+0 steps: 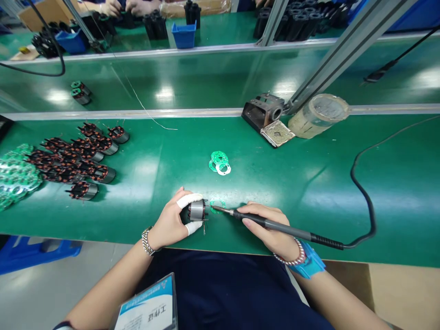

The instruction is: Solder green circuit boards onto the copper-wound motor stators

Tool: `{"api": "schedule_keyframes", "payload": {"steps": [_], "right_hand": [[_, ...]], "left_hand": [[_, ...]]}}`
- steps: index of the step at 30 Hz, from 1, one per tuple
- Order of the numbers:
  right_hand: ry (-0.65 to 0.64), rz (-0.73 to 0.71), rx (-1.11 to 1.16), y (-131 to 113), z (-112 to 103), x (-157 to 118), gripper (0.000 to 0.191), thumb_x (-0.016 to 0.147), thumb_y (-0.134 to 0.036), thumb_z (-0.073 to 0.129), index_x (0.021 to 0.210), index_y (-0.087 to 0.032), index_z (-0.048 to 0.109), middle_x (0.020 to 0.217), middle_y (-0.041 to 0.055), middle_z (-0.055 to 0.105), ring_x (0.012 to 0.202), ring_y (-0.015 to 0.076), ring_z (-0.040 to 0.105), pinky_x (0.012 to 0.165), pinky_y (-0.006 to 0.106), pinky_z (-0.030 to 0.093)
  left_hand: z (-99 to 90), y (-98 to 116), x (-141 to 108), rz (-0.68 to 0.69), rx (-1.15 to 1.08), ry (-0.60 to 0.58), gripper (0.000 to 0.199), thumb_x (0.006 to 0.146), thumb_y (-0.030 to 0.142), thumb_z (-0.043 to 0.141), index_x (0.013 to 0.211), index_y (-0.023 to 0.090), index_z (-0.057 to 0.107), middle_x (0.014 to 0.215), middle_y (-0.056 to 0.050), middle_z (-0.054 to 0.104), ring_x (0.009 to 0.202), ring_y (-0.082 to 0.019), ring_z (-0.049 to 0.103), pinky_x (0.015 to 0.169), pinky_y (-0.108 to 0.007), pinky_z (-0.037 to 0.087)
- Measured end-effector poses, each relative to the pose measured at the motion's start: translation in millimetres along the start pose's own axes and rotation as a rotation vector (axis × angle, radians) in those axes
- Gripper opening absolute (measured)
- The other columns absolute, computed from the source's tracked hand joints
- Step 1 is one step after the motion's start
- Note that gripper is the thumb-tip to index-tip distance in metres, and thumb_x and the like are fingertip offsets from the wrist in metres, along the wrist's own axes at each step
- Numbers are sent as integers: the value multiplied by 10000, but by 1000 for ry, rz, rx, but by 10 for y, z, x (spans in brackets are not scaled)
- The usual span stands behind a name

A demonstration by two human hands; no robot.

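Between its white-covered thumb and finger, my left hand [173, 217] grips a motor stator [197, 211], a grey metal cylinder lying on its side with pins and short wires at its right end. My right hand [270, 227] is closed around the handle of a soldering iron [275, 225]. The iron's tip points left, just short of the stator's pins. Under the tip a green ring-shaped circuit board [217, 201] lies on the bench, partly hidden by the iron. Farther back, a few more ring boards [220, 162] overlap, one showing its white side.
Several stators [74, 156] cluster at left beside a heap of green ring boards [17, 176]. An iron stand with sponge [264, 114] and a cloudy tub [319, 114] stand at back right. Solder wire [144, 107] hangs at the back. The iron's cord [369, 201] curves rightward. Other people's hands [125, 7] show beyond.
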State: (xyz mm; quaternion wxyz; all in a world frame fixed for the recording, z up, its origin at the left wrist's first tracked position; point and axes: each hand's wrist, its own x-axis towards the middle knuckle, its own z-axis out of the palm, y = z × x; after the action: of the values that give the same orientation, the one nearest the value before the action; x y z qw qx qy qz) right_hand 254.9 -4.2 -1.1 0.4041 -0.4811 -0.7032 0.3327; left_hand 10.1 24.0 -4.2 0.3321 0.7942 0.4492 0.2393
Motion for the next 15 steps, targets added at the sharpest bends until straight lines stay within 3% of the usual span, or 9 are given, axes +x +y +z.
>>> {"api": "schedule_keyframes", "payload": {"steps": [15], "right_hand": [[0, 22, 13, -26, 8, 21, 105, 790, -210, 550, 827, -230, 646, 772, 12, 707, 670, 157, 664, 651, 286, 565]], "left_hand": [[18, -33, -3, -4, 2, -12, 473, 647, 225, 670, 1088, 215, 499, 1029, -57, 605, 943, -207, 592, 1051, -493, 247]]}}
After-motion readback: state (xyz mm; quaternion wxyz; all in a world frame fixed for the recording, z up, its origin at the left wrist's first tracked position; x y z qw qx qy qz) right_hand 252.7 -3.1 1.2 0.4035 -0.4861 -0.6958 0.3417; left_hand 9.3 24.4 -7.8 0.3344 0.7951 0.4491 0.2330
